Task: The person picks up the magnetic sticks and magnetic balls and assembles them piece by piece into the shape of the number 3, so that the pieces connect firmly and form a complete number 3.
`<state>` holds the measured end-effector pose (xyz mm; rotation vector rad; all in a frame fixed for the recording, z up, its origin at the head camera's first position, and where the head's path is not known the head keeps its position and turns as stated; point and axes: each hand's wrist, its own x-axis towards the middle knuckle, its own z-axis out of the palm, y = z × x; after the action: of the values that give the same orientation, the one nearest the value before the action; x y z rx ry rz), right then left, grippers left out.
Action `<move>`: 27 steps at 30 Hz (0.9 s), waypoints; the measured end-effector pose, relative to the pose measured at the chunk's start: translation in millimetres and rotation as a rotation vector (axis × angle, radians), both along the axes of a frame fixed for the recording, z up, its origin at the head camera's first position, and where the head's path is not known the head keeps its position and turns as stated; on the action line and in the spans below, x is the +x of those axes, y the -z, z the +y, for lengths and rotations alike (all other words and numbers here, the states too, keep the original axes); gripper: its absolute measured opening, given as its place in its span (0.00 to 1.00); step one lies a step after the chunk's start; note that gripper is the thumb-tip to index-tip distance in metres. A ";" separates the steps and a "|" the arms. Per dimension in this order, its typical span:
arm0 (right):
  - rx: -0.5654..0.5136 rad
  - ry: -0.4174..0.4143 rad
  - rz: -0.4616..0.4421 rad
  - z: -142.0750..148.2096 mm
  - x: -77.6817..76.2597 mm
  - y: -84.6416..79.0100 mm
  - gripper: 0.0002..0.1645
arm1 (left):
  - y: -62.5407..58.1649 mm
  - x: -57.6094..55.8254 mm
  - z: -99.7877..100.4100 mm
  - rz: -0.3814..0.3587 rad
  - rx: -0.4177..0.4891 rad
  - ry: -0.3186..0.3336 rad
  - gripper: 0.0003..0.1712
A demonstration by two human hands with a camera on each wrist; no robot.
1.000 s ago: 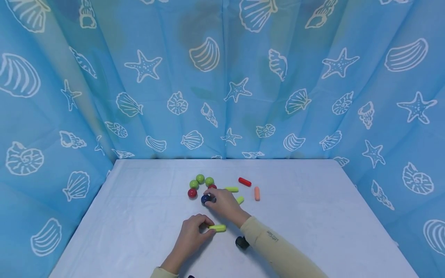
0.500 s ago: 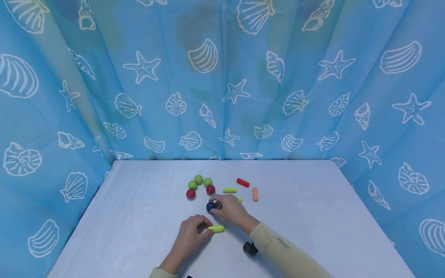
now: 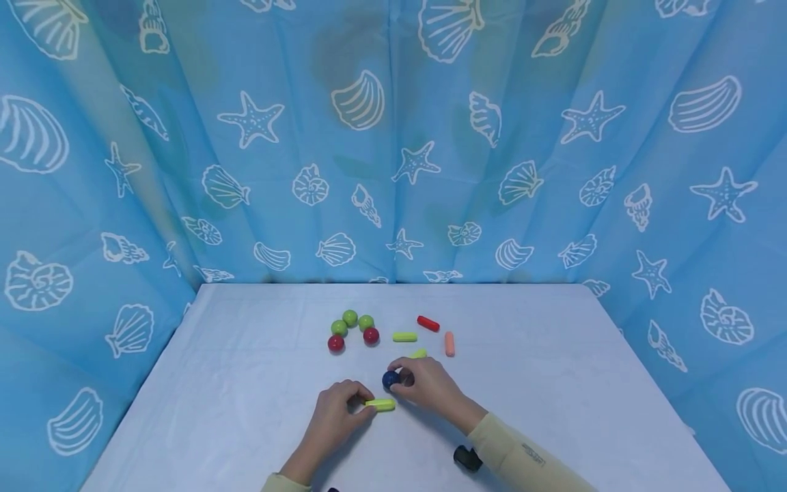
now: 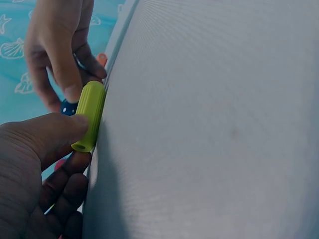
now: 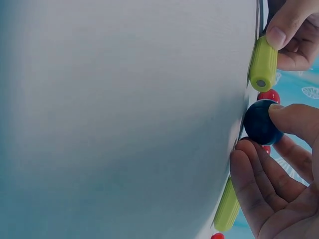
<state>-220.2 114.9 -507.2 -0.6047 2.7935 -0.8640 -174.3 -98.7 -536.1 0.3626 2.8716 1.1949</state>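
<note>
My left hand [image 3: 335, 417] pinches a short yellow-green ribbed rod [image 3: 382, 405] between thumb and fingers, low over the white table. The rod's free end points right; a round grey spot shows in that end [image 5: 260, 83] in the right wrist view. My right hand [image 3: 427, 389] grips a dark blue ball [image 3: 390, 380] with thumb and fingertips, just beyond the rod's free end. In the right wrist view the ball [image 5: 263, 122] and the rod look apart. Behind the right hand another yellow-green rod [image 3: 419, 353] is partly hidden.
Three green balls [image 3: 350, 317] and two red balls [image 3: 335, 344] form an arch farther back on the table [image 3: 246, 383]. To their right lie a yellow-green rod [image 3: 404, 337], a red rod [image 3: 428, 323] and an orange rod [image 3: 449, 344]. A shell-patterned blue curtain [image 3: 307, 225] surrounds the table.
My right hand has carried the blue ball away from beside the right-hand red ball, rightward and nearer to me, up to the held rod. The left hand has stayed nearly still.
</note>
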 end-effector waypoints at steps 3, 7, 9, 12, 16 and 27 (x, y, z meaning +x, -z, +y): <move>-0.002 -0.006 0.007 5.0 3.2 1.1 0.20 | -0.5 0.1 0.9 -0.004 -0.006 -0.003 0.08; -0.017 -0.012 0.023 10.9 7.6 1.7 0.19 | -0.5 0.2 1.9 -0.002 -0.009 -0.007 0.08; -0.023 -0.011 0.025 13.6 9.4 2.0 0.19 | -0.3 0.2 2.3 -0.001 -0.011 -0.009 0.08; -0.018 -0.008 0.011 16.7 11.6 3.2 0.19 | 0.5 0.9 2.6 0.002 -0.020 -0.015 0.08; -0.011 -0.011 -0.008 19.8 15.7 4.1 0.20 | 1.1 2.0 3.2 -0.001 -0.034 -0.026 0.09; -0.054 -0.026 -0.022 22.4 26.1 1.5 0.19 | 0.0 0.3 2.6 -0.024 -0.044 -0.042 0.09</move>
<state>-194.1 137.3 -508.7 -0.6347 2.7443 -0.9374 -174.0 -96.1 -536.0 0.2866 2.8936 1.1325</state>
